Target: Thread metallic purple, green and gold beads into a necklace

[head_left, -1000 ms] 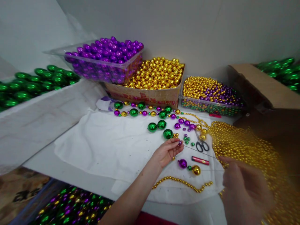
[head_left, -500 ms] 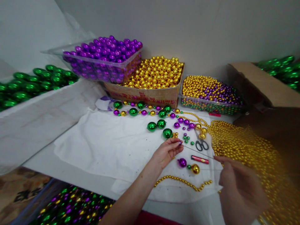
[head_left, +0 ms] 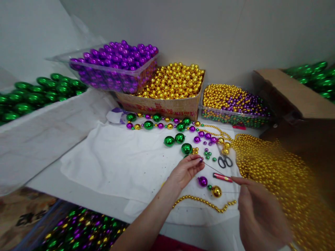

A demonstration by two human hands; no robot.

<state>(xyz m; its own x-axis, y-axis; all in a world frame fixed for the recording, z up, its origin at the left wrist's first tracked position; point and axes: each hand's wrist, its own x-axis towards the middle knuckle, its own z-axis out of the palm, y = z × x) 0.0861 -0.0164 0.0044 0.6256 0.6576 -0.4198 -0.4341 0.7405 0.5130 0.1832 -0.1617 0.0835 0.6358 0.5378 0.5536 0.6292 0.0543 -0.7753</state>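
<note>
Left hand and right hand stretch a thin wire from a small purple bead

Taking the left hand as the middle of the dial, large green beads are heaped at ten o'clock, with mixed shiny beads at eight. A clear purple-filled tub stands at eleven; nearer, in that same direction, a bead necklace lies across the white cloth. The gold-filled carton is at twelve.

The left hand's thumb and forefinger are together on the small purple bead, which sits at their tips; whether the wire passes through it cannot be told. Toward five o'clock, a gold strand lies on the cloth. Between four and five come a purple ball, a little green bead and a gold ball, in a row. A red stick lies just past three, and the scissors near three. A clear tray is at one.

The right hand, blurred, is at four, its fingertips clamped on the wire's near end. Beyond, a heap of gold strands spreads at three.
</note>
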